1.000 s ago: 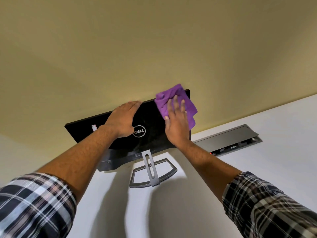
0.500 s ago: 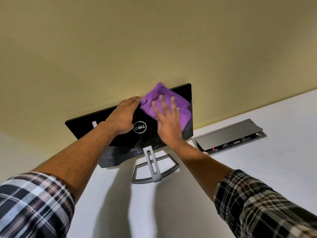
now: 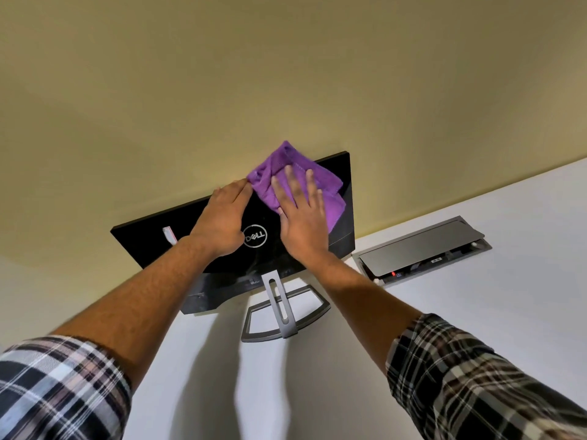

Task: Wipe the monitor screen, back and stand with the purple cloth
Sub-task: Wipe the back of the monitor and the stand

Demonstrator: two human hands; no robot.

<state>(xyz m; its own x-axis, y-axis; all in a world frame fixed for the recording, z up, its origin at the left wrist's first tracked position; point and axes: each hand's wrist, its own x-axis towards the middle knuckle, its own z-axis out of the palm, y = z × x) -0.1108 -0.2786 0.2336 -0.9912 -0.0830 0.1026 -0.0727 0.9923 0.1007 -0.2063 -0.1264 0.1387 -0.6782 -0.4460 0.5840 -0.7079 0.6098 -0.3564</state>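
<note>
Head view — purple cloth (image 3: 320, 182) under right hand (image 3: 301, 217) fingers (image 3: 290, 182) (flat, spread).

The glossy black monitor (image 3: 152, 241) is standing back-side out on its grey stand (image 3: 282, 315), the crumpled purple cloth (image 3: 320, 179) lying against its upper back.

We see both arms stretched forward, our left hand (image 3: 222, 223) seemingly flat, our right hand (image 3: 301, 217) spread, fingers straight.
</note>
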